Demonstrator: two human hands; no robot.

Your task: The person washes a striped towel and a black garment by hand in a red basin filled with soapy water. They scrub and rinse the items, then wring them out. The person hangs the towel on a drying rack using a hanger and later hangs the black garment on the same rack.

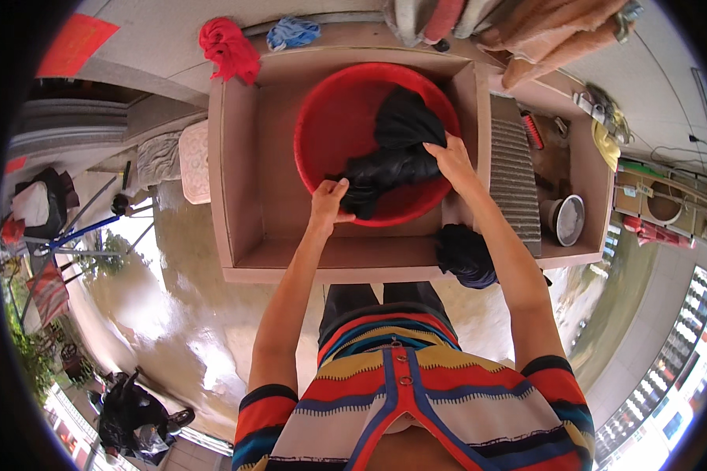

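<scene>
A red plastic basin (pixel 325 118) sits inside a pinkish concrete sink (pixel 239 165), with a black garment (pixel 393 169) bunched across its right half and bottom. My left hand (pixel 330 202) grips the garment's lower left end at the basin's near left rim. Near the right rim, my right hand (pixel 452 161) pinches another part of the same cloth. Below and right of the basin, a dark cloth bundle (pixel 465 255) lies over the sink's front corner.
A ridged washboard slab (pixel 511 173) adjoins on the right, beside a red brush (pixel 532 129) and metal bowl (pixel 569 220). Red cloth (pixel 226 45), blue cloth (pixel 291 33) and brown cloths (pixel 518 39) lie along the back. A pale plastic item (pixel 195 161) stands left. A motorbike (pixel 137 412) is lower left.
</scene>
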